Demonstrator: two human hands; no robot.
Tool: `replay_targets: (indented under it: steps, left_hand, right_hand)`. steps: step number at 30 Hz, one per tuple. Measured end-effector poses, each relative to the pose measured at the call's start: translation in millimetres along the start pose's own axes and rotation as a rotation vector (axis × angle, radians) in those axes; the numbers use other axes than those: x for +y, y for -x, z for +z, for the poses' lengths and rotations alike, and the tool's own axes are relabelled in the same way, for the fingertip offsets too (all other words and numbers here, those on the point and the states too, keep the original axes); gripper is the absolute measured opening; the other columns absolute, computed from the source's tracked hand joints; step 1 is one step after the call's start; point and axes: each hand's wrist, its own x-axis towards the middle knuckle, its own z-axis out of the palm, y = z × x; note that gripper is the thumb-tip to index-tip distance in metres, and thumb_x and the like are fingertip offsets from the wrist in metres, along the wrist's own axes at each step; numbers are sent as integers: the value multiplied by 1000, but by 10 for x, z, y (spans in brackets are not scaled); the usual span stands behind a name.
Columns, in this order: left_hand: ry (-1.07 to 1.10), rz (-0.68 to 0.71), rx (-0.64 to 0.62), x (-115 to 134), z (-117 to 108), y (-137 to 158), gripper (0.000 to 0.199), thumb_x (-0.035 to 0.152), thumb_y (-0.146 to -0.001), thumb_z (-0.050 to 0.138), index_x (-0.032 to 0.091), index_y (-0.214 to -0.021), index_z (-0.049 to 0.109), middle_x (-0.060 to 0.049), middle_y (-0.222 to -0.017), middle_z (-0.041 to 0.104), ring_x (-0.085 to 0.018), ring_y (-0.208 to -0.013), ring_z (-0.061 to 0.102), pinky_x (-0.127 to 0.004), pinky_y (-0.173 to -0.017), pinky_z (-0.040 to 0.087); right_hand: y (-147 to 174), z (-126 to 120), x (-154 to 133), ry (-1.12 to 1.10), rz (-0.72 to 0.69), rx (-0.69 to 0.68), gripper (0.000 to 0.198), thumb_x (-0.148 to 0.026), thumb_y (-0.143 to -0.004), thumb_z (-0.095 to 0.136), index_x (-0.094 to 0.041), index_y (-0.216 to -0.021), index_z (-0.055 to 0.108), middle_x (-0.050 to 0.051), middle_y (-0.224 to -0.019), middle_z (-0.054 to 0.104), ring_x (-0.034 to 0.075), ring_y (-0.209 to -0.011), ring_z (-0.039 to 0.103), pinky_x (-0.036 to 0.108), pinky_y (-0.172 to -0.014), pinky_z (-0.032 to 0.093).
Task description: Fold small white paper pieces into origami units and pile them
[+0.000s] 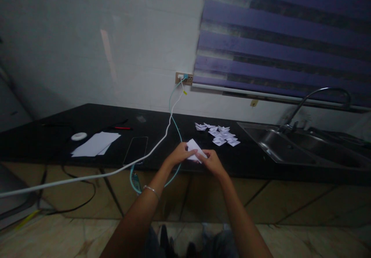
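Between my two hands is a small piece of folded white paper [191, 145], held above the front edge of the black countertop. My left hand [179, 154] grips its left side, thumb across the front. At the lower right, my right hand [213, 161] pinches the paper with thumb and fingers. Behind and to the right, several folded paper boats [222, 136] lie in a cluster on the counter. To the left rests a stack of white paper sheets [94, 145].
A sink [275, 149] with a curved faucet [301, 105] is at the right. A phone-like dark slab [136, 150], a white round object [79, 136] and a red pen [122, 128] lie left. A white cable [145, 156] crosses from the wall socket [188, 79].
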Motion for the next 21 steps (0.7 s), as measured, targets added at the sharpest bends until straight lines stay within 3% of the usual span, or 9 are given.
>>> replay_targets:
  steps: [6, 13, 19, 21]
  left_hand:
    - [21, 12, -2, -23, -20, -8, 42, 49, -68, 70, 8, -68, 65, -4, -65, 64, -12, -56, 54, -20, -51, 38]
    - [17, -31, 48, -27, -14, -28, 58, 63, -79, 52, 8, -65, 65, -3, -57, 59, -11, -52, 50, -21, -51, 35]
    - [89, -11, 152, 4, -12, -57, 51, 58, -75, 60, 8, -73, 68, -5, -67, 65, -13, -61, 56, -22, -56, 40]
    - [135, 17, 194, -3, -16, -69, 45, 53, -72, 67, 9, -79, 70, -5, -71, 67, -13, -62, 57, -22, -56, 41]
  right_hand:
    - [10, -9, -18, -35, -18, -23, 37, -49, -81, 59, -14, -75, 70, 4, -68, 67, 17, -62, 59, 25, -61, 43]
    - [17, -33, 3, -29, 13, 51, 38, -50, -77, 63, -13, -73, 71, 5, -64, 67, 16, -59, 59, 25, -58, 43]
    - [2, -16, 9, -142, 33, 179, 36, -49, -74, 67, -13, -80, 70, 7, -70, 70, 16, -60, 60, 25, -57, 44]
    - [-11, -5, 19, -151, 40, 239, 37, -50, -75, 65, -14, -79, 69, 5, -62, 67, 14, -52, 56, 24, -51, 41]
